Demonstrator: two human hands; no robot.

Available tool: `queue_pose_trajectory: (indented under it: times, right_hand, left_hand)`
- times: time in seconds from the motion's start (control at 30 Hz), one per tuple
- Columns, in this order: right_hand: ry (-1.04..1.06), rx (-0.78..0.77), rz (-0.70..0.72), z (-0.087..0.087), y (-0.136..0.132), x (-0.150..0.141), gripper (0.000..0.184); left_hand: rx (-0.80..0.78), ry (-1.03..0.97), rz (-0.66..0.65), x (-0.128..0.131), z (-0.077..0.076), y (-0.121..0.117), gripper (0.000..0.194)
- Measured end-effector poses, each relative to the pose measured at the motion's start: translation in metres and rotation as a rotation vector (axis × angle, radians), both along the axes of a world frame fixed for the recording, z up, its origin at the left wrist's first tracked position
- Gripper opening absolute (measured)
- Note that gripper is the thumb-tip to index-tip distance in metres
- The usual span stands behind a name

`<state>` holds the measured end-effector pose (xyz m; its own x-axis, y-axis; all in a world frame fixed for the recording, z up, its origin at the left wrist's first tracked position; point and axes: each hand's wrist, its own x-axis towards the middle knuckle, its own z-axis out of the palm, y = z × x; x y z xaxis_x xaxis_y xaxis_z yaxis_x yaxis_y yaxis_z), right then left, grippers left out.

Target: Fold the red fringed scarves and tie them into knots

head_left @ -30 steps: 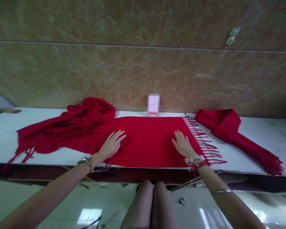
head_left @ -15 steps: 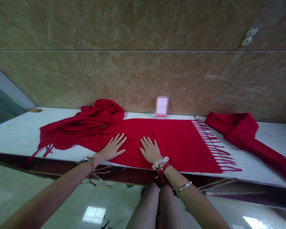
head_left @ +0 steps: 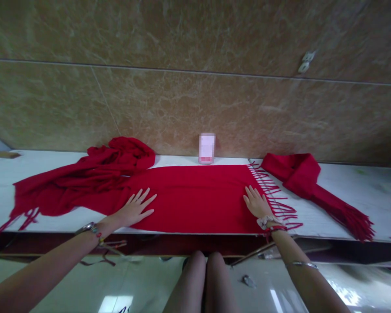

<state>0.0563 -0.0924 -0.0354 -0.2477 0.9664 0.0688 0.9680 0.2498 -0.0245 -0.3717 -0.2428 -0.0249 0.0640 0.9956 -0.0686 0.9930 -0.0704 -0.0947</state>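
A red fringed scarf [head_left: 195, 200] lies spread along the white table, flat in its middle and right parts, bunched up in folds at the left. My left hand [head_left: 133, 208] rests on it palm down with fingers spread, beside the crumpled part. Close to the fringed right end, my right hand [head_left: 256, 202] also presses flat on the cloth, fingers stretched out. To the right lies a second red scarf [head_left: 299, 178], folded over itself, its fringe toward the front edge.
A phone-like upright object [head_left: 207, 148], its face blurred, leans on the brown marbled wall [head_left: 182, 104] behind the white table [head_left: 352, 182]. A wall socket [head_left: 306, 62] sits at the upper right. My knees are below the table's front edge.
My right hand has slid right across the scarf to near its fringe, and the hands are now farther apart. The cloth between them looks smoother. The view has shifted right.
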Motion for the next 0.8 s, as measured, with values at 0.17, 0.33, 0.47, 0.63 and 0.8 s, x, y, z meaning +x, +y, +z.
queue_pose_trajectory:
  times: [0.17, 0.33, 0.47, 0.63, 0.8]
  right_hand:
    - [0.095, 0.002, 0.128, 0.017, 0.001, -0.037, 0.049]
    - [0.146, -0.053, 0.407, 0.021, -0.007, -0.11, 0.05]
    - [0.101, -0.076, 0.424, 0.012, 0.006, -0.102, 0.047]
    - [0.01, -0.036, 0.147, 0.008, 0.041, -0.017, 0.045]
    - [0.019, -0.017, -0.016, 0.02, 0.065, 0.023, 0.046]
  left_hand:
    - [0.248, -0.015, -0.129, 0.047, 0.014, 0.032, 0.045]
    - [0.139, -0.107, -0.155, 0.099, 0.014, 0.084, 0.051]
    - [0.103, -0.143, -0.185, 0.099, -0.002, 0.097, 0.049]
    - [0.136, -0.148, -0.195, 0.09, -0.011, 0.094, 0.049]
    - [0.112, -0.149, -0.203, 0.093, -0.003, 0.098, 0.051]
